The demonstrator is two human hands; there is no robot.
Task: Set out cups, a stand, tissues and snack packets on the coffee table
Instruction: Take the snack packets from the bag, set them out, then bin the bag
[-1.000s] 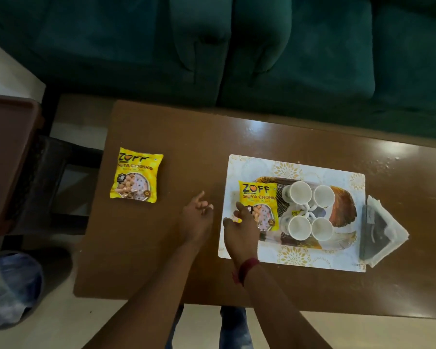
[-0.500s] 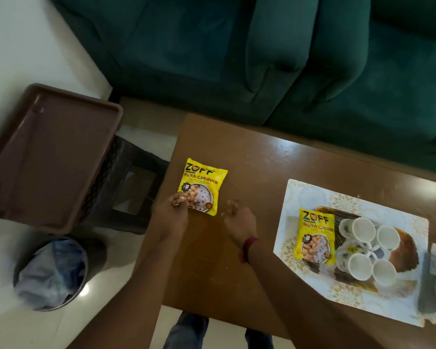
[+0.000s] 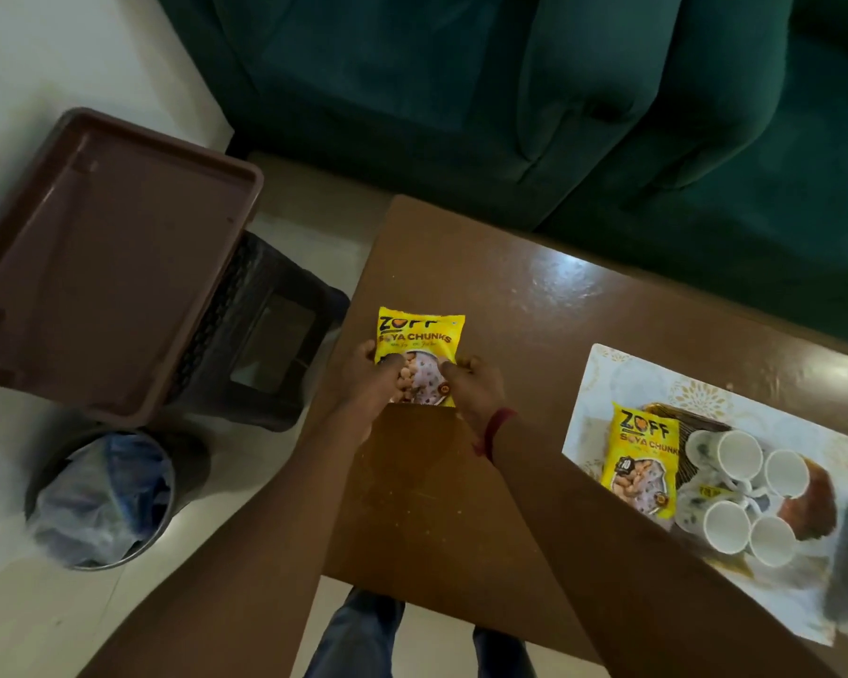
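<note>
— Near the left edge of the coffee table [image 3: 534, 305], what are you holding in the head view?

— You are gripping a yellow snack packet [image 3: 419, 342] with both hands. Your left hand [image 3: 363, 379] is closing its fingers on the packet's left side, and your right hand [image 3: 471, 384] is pinching its lower right part. Whether the packet is lifted or touching the wood, you cannot tell.

— And where is the rest lying?

— A patterned placemat [image 3: 603, 384] is lying towards the right edge of the table, well apart from your hands. A second yellow packet [image 3: 642, 462] is resting on the mat's left part, leaning partly over a dark tray [image 3: 818, 486]. Four white cups [image 3: 735, 496] are standing upright in a cluster on that tray, just beside the packet. A blurred grey-and-white thing at the far right edge is too unclear to name.

— Anything beyond the table?

— A green sofa [image 3: 461, 90] is running along the far edge. A brown tray [image 3: 104, 256] is sitting on a dark stool [image 3: 270, 345] off the left edge, and a lined bin [image 3: 104, 496] is standing on the floor near it.
</note>
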